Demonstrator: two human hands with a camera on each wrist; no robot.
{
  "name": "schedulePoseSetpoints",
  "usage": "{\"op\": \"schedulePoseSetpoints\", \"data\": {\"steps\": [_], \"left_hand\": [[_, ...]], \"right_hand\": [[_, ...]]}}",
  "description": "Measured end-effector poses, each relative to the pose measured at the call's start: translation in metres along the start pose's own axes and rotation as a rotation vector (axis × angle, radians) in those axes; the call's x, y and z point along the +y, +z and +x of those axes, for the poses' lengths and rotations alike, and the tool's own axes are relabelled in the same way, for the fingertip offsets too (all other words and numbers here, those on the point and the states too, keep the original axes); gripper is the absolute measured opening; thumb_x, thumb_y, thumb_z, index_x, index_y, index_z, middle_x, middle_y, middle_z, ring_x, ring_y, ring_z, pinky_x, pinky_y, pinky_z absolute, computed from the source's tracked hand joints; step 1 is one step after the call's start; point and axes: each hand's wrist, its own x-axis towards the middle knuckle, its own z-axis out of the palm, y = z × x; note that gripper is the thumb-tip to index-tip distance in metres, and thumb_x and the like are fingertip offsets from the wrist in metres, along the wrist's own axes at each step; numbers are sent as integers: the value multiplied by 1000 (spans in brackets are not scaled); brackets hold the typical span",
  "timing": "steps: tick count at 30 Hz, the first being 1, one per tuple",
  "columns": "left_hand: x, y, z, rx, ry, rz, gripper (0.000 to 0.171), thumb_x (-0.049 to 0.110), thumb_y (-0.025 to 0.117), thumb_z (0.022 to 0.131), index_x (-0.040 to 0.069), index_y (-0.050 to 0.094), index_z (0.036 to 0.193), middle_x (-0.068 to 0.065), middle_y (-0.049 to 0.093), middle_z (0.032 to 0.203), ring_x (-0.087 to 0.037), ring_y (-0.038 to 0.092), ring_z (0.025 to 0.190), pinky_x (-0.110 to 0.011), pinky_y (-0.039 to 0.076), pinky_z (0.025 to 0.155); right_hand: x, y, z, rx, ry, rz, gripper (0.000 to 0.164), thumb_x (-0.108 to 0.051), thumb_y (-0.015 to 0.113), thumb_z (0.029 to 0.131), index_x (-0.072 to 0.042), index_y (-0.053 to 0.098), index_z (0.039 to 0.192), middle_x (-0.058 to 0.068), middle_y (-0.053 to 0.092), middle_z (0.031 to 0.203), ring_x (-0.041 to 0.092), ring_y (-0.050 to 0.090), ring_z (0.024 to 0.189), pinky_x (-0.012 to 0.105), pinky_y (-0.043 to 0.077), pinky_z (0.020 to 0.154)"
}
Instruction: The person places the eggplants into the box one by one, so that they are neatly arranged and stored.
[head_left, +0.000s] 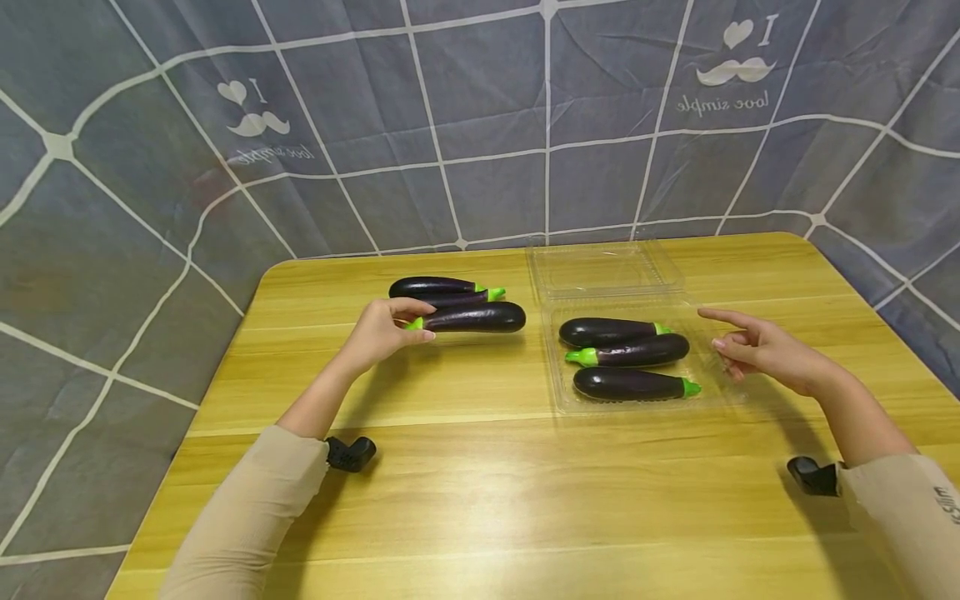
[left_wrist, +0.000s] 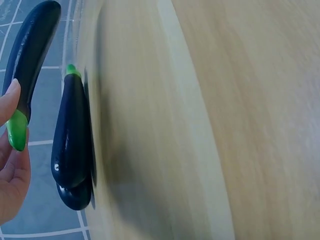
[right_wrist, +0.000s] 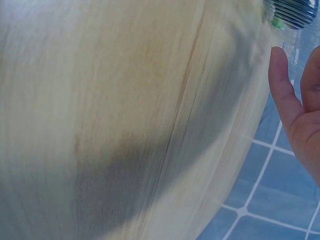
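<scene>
Held eggplant (head_left: 480, 317): above the desk (head_left: 450, 508), near two other eggplants (head_left: 431, 287), left of the clear box (head_left: 559, 393)
Left hand (head_left: 382, 335): thumb and fingers pinching the green cap (left_wrist: 17, 131) end
Right hand (head_left: 776, 354): fingers loose, holding nothing, by the box
Glossy skin: likely slippery, firm, bruisable
Weight: probably light
Best hold: mid-body, against tipping

sleeves (head_left: 251, 508): beige | wrist pieces (head_left: 352, 454): black, rounded | right sleeve (head_left: 892, 508): dark lettering (head_left: 947, 504) (hard to read)
</scene>
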Motion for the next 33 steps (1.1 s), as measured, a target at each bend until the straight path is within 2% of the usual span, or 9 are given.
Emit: {"op": "schedulePoseSetpoints", "data": {"steps": [7,17,25,30,33], "left_hand": [[6,3,3,0,-29,-29,34,9,77,77,3,68,109,-13,65,108,-25,58,96,-39,48,85],[18,11,11,-4,-24,-60,34,10,77,77,3,68,110,-12,65,109,-24,58,96,-36,48,84],[33,19,18,-17,19,-66,33,10,76,77,3,68,109,-11,66,108,-23,59,95,-35,49,83],[39,24,22,-29,19,-74,33,10,77,77,3,68,109,-10,67,106,-22,59,89,-33,50,79],[43,27,24,-41,32,-85,34,9,76,78,3,68,110,-10,67,107,-23,59,91,-33,50,80]], "right_hand": [[-1,0,0,4,8,-5,49,-9,43,100,-20,28,145,4,45,67,23,46,54,37,45,54],[0,0,0,9,7,-8,49,-9,43,99,-21,29,145,3,44,67,20,46,55,37,45,53],[1,-1,0,2,-2,1,49,-8,43,99,-21,29,145,3,45,66,21,46,54,37,45,53],[0,-1,0,-7,-7,6,49,-8,43,99,-18,28,145,4,45,67,23,46,54,37,45,53],[0,-2,0,-9,-6,9,50,-8,43,100,-18,27,146,3,48,69,21,47,54,36,45,53]]}}
